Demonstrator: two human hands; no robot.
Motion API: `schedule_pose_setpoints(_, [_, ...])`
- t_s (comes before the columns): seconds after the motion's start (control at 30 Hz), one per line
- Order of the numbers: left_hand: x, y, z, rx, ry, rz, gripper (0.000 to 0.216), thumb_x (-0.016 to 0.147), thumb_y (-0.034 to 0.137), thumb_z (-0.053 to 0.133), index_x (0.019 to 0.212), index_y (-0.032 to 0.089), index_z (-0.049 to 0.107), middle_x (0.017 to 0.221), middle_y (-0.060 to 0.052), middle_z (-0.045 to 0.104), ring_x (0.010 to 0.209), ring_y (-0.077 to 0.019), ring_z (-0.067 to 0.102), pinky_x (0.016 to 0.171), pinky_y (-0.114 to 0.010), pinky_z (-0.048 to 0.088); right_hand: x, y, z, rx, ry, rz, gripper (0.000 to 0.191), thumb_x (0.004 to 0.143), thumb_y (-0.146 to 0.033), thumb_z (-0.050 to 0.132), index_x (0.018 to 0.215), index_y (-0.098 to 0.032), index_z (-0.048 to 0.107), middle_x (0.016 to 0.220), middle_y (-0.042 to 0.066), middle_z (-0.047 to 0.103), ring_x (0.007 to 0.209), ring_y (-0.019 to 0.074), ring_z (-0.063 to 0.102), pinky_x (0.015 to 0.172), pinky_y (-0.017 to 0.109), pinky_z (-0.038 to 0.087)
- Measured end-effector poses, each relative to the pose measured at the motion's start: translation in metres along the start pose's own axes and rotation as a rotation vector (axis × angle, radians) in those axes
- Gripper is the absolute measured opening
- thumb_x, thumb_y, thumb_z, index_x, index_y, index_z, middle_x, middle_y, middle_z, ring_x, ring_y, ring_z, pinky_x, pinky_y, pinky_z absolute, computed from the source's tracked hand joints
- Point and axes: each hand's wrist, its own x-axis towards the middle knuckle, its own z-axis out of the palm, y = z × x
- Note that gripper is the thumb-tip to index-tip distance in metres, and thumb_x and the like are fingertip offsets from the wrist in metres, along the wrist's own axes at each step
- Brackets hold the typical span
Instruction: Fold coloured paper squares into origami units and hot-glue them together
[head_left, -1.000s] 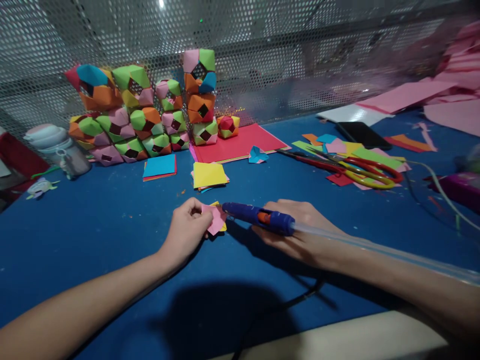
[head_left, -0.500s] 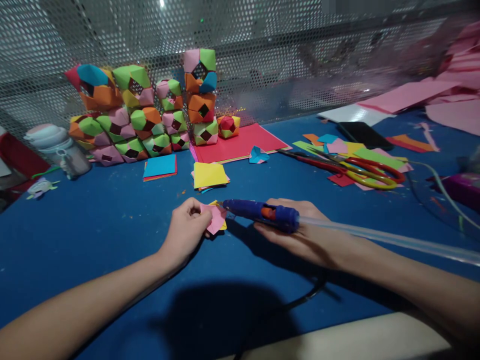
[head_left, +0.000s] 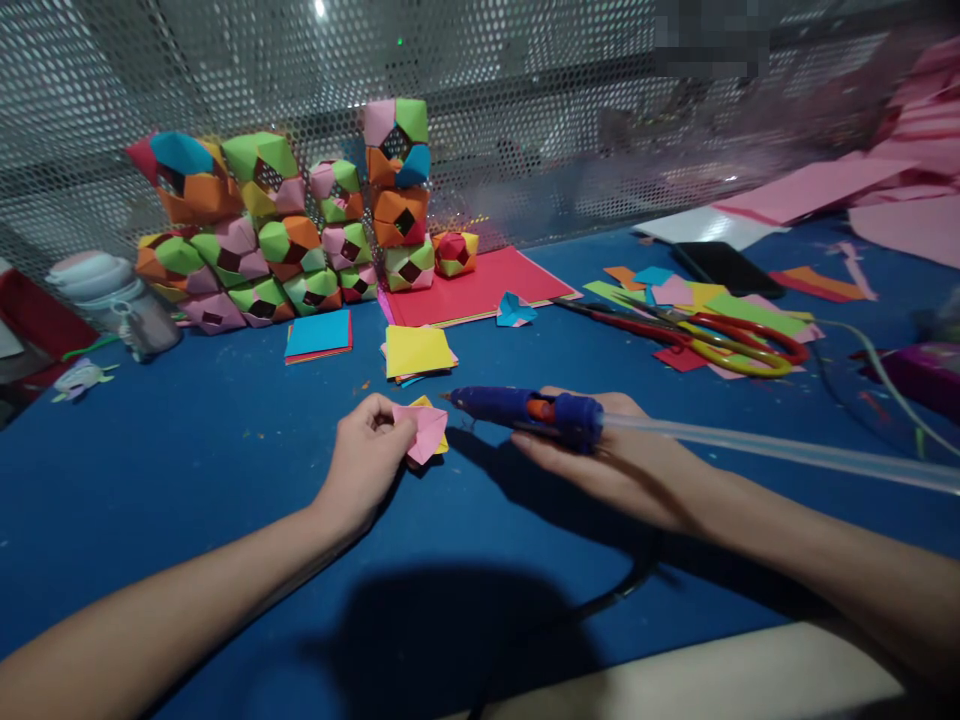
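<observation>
Between the thumb and fingers of my left hand point(head_left: 369, 448) is a folded paper piece point(head_left: 426, 430), pink in front with yellow showing behind. My right hand point(head_left: 600, 455) is wrapped round a blue hot glue gun point(head_left: 517, 408) with a long clear glue stick point(head_left: 780, 455) sticking out of its back. The gun's nozzle points left and sits just above and to the right of the paper piece, a little apart from it. A stack of yellow-topped paper squares point(head_left: 420, 352) lies beyond my left hand, and a blue folded paper piece point(head_left: 515, 310) is farther back.
Folded paper modules point(head_left: 289, 245) are stacked against the perforated metal screen point(head_left: 540, 130). Blue-topped squares point(head_left: 319, 335) and red sheets point(head_left: 487, 285) lie on the blue table point(head_left: 187, 480). Scissors point(head_left: 720, 345) rest on paper scraps at right, near a phone point(head_left: 726, 268). A bottle point(head_left: 112, 300) stands left.
The glue gun's nozzle has lifted slightly up and away from the paper piece. My left hand has shifted a little left with the piece.
</observation>
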Motion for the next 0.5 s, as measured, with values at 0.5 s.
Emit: schedule_pose_setpoints(0.5, [-0.010, -0.002, 0.002, -0.097, -0.100, -0.061, 0.008, 0.071, 0.020, 0.059, 0.073, 0.015, 0.053, 0.066, -0.001, 0.058, 0.060, -0.0109, 0.055, 0.056, -0.023, 0.041, 0.019, 0.046, 0.000, -0.358, -0.179, 0.160, 0.057, 0.087, -0.061, 0.033, 0.048, -0.021, 0.043, 0.042, 0.000, 0.041, 0.034, 0.0114, 0.034, 0.041, 0.027, 0.023])
